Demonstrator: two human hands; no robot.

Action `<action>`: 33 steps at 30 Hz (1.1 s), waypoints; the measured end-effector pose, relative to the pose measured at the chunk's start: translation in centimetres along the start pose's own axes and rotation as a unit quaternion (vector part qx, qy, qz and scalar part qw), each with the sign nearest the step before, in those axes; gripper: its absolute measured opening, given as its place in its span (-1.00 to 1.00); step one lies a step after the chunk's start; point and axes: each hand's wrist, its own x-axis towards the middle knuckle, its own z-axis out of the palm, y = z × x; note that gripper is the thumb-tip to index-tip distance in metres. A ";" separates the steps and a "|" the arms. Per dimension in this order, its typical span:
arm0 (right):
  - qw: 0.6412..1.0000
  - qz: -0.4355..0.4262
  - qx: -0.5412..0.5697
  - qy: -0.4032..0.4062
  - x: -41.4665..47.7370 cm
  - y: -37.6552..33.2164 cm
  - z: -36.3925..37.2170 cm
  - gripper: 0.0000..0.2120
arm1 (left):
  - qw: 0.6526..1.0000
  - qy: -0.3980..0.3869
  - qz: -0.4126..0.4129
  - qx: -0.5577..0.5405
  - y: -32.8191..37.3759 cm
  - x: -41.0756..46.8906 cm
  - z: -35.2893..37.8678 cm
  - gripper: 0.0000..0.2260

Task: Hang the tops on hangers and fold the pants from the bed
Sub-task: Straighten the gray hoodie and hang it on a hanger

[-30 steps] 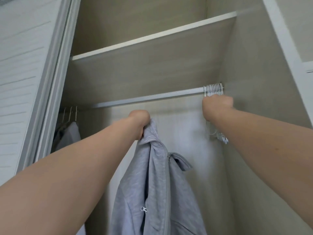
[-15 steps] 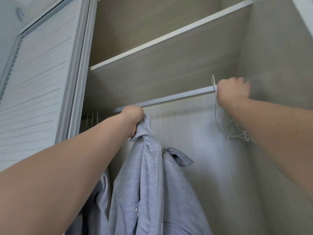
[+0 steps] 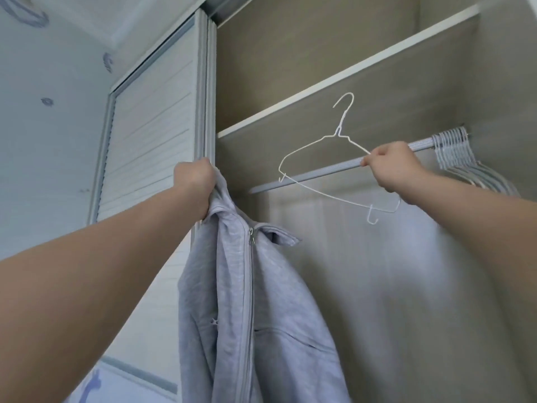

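Grey jersey zip top (image 3: pixel 250 301), one item, held up before the open wardrobe, left of centre: the left hand (image 3: pixel 193 181) is clenched round its collar, likely so the body hangs straight and the neck stays reachable. White wire hanger (image 3: pixel 338 133), one item, off the rail (image 3: pixel 325 172), tilted: the right hand (image 3: pixel 392 167) pinches one shoulder wire, probably to feed the free arm into the collar. Spare hangers (image 3: pixel 453 149), bunched at the rail's right end. Top not yet hung.
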 end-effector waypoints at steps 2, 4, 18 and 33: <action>0.993 0.036 0.108 -0.032 -1.9 -1.4 1.5 -0.83 | 1.000 0.017 0.011 0.006 1.2 0.0 -2.9 -0.65; 0.979 0.056 0.191 -0.046 -4.0 -3.5 3.1 -0.82 | 0.998 0.054 0.011 0.018 2.4 0.3 -6.2 -0.78; 0.868 0.147 0.402 -0.254 -14.7 -20.3 16.3 -0.77 | 0.938 0.209 0.158 0.228 16.5 -3.4 -26.4 -0.74; 0.691 0.026 0.578 -0.433 -33.2 -40.3 17.8 -0.65 | 0.784 0.384 0.134 0.468 30.3 -17.5 -45.3 -0.77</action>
